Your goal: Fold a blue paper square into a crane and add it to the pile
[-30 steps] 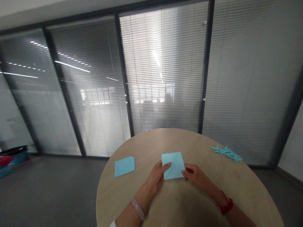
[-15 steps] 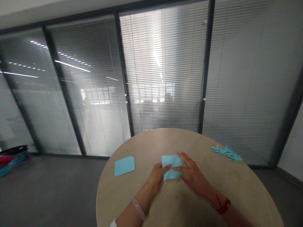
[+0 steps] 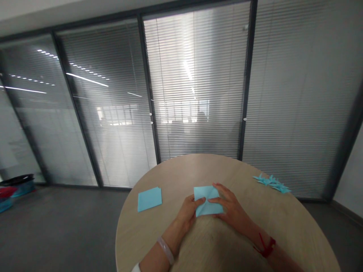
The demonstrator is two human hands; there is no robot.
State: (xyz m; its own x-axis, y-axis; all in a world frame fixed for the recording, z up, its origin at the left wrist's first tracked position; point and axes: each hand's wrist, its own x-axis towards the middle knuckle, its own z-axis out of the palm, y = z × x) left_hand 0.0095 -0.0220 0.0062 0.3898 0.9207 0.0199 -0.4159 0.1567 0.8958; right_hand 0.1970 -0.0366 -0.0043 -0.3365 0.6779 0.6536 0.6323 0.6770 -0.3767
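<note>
A light-blue square of paper [image 3: 202, 191] with crease lines is in front of me over the table's middle. My left hand [image 3: 187, 210] grips its left edge, thumb on top and fingers underneath. On the right side, my right hand [image 3: 231, 207] holds the sheet, its index finger lying across the top face and another finger at the far right corner. The thumb is by the near right edge, partly hidden.
A stack of light-blue paper [image 3: 149, 199] lies at left on the round wooden table [image 3: 198, 166]. Several folded light-blue paper pieces [image 3: 271, 183] are heaped near the right rim. Glass panels with blinds [image 3: 198, 83] stand behind the table.
The near right part of the paper now reaches farther right, and my right hand has shifted slightly right with it. My left hand stays at the left edge.
</note>
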